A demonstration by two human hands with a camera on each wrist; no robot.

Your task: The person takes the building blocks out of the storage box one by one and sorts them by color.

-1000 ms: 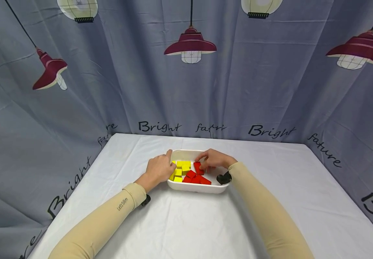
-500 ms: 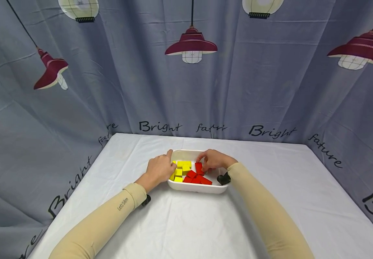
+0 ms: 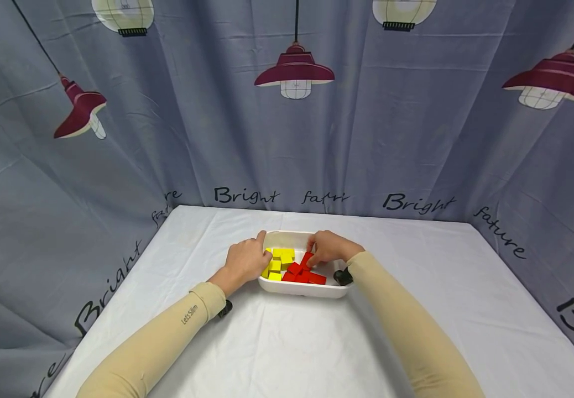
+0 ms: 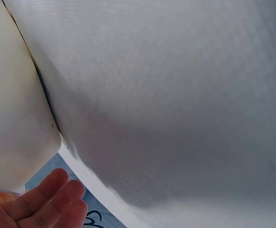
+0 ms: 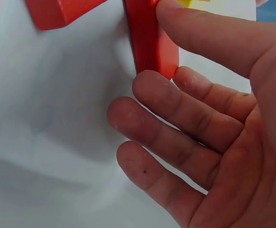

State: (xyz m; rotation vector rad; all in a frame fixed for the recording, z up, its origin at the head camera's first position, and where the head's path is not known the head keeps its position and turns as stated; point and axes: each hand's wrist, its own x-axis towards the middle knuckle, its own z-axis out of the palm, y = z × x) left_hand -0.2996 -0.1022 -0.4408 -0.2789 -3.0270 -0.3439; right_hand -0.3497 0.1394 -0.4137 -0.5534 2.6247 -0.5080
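A white tray [image 3: 302, 289] stands on the table with several yellow blocks [image 3: 275, 265] on its left and several red blocks [image 3: 303, 276] in the middle. My left hand [image 3: 244, 258] holds the tray's left end, thumb over the rim; in the left wrist view, other fingers [image 4: 64, 195] lie outside the tray wall [image 4: 14, 104]. My right hand [image 3: 334, 247] reaches inside and pinches a red block [image 3: 307, 259] at the far side of the red group. The right wrist view has the thumb on that block [image 5: 147, 38] and the other fingers spread beside it.
A white cloth [image 3: 287, 342] covers the table. Grey curtain [image 3: 207, 110] with printed lamps hangs behind and at both sides. A black wrist camera [image 3: 343, 277] on the right arm overlaps the tray's right end.
The pinched red block has turned, its near end swinging left to meet the other red blocks. My right hand has shifted slightly right and turned with it; the left hand stays put.
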